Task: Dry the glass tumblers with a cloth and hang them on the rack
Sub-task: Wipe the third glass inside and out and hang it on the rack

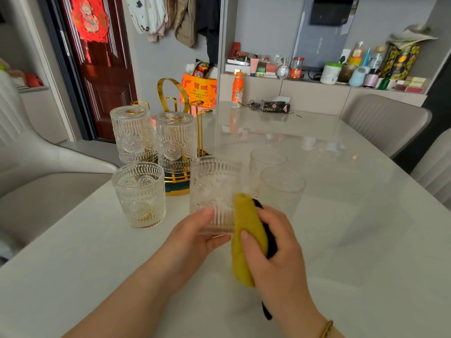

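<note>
Head view. The left hand (195, 237) grips the held tumbler (214, 193) by its lower part, thumb on the near wall and fingers curled under the base. The held tumbler is above the near middle of the table (353, 228), mouth upward. It is clear glass with ribs near the base and pressed patterning above; its outline is blurred.

The right hand (275, 242) is closed round a folded cloth (246, 228), yellow with a black backing. The cloth lies against the right wall of the held tumbler.

The gold wire rack (172, 98) stands at the far left of the table. Two hung tumblers (177, 142) sit upside down on its pegs, side by side, with the same pressed pattern. One upright tumbler (139, 193) stands on the table just near of the rack, left of the held tumbler.

Two plainer tumblers (280, 189) stand upright to the right, one behind the other. An orange bottle (237, 90) stands at the far edge.
</note>
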